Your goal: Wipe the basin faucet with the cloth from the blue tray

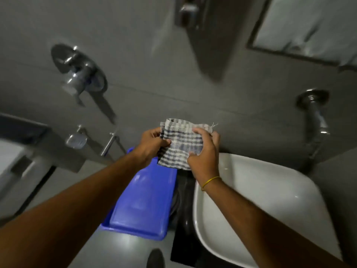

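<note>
Checked cloth (180, 145) held up in the air between both hands, above the far end of the blue tray (141, 206) and just off the basin's rim at about ten o'clock from the white basin (260, 200), not touching either. Left hand (152, 146) closed on the cloth's left edge, thumb on top and fingers curled under; right hand (204, 151) closed on the right side, fingers spread over the fabric and thumb pinching the lower corner. Tray lying bare beside the basin, so fetching seems finished and preparing the cloth seems the step in hand. Good to fold or bunch it now into a firm pad with a clean face outward, loose threads at the top right corner tucked inside, so nothing catches on the metal. Basin faucet (314, 115) standing at about two o'clock from the cloth, well apart, coming out of the grey wall above the far right of the basin and curving down. Better to keep the pad in the right hand, nearer to that side, and to wrap it around the spout instead of only dabbing. Other chrome fitting (77, 74) at ten o'clock on the wall, not part of this job. Picture somewhat blurred, so wetness of the cloth not possible to tell.
</note>
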